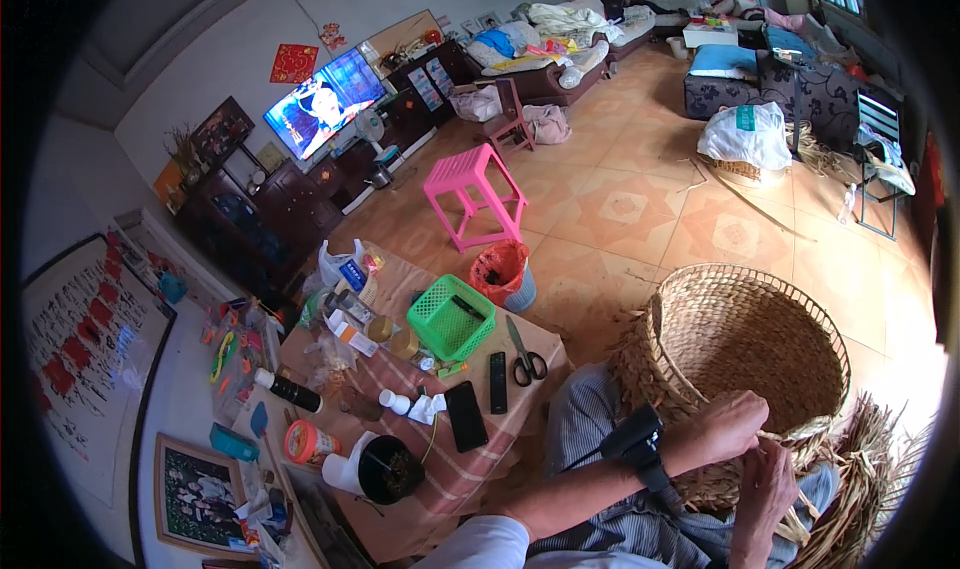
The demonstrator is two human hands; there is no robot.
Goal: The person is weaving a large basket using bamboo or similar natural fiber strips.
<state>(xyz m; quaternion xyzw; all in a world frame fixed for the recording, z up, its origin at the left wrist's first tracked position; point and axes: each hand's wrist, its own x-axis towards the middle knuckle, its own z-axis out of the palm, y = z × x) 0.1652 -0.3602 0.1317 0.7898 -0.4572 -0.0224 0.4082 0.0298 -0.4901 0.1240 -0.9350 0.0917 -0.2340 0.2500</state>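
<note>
A round woven straw basket [745,339] with an open looped rim rests against my lap. My left hand [728,431], with a black device strapped at its wrist, is closed at the near rim and pinches a pale straw strand there. Just below it my right hand [768,487] is closed on the same strand, fingertips almost meeting the left hand's. The strand's middle is hidden by my fingers. A loose bundle of dry straw [860,469] lies to the right of the basket, and pale strand ends [797,524] hang beside my right hand.
To the left, a table with a checked cloth [470,484] holds scissors [524,354], a remote [498,382], a phone [466,416], a green basket [451,317] and a black pot [390,469]. Beyond stand a red-lined bin [500,269] and pink stool [475,194].
</note>
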